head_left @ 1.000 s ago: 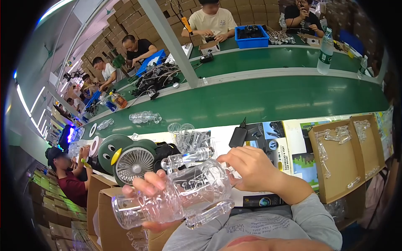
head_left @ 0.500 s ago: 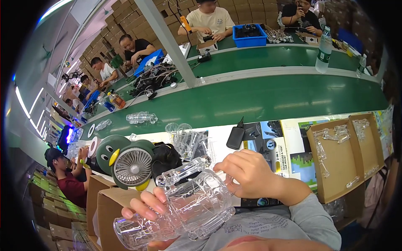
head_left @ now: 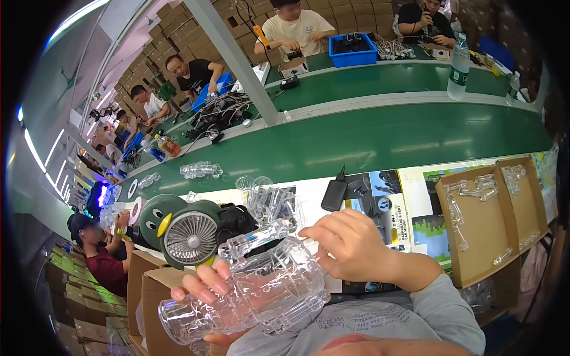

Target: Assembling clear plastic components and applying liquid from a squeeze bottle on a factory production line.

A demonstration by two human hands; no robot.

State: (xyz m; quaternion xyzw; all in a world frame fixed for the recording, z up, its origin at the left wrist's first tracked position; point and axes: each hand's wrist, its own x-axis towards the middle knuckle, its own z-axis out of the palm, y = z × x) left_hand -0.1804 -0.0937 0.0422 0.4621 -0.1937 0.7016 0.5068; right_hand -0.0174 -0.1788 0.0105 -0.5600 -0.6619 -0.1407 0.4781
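A clear plastic assembly (head_left: 279, 279), a wide ribbed cylinder with thinner tubes along its sides, lies tilted across my lap in both hands. My left hand (head_left: 208, 283) is wrapped round its narrower lower-left end. At the upper-right end, my right hand (head_left: 353, 246) is closed with bent fingers on the rim; whether a small part is between the fingertips is hidden. Just beyond the assembly stands a green penguin-shaped fan (head_left: 189, 232). Behind it is a pile of loose clear plastic parts (head_left: 267, 199).
A black dropper bottle (head_left: 335, 193) lies on printed sheets at the table edge. On the right is a cardboard tray (head_left: 475, 255) with small clear parts. An open carton (head_left: 169, 282) stands at left. Co-workers sit beyond the green conveyor (head_left: 380, 133), which bears another clear assembly (head_left: 200, 170).
The clear assembly and my left hand have shifted slightly left. My right hand keeps its hold at the rim. Across the conveyor, a co-worker's arm now reaches toward a blue bin.
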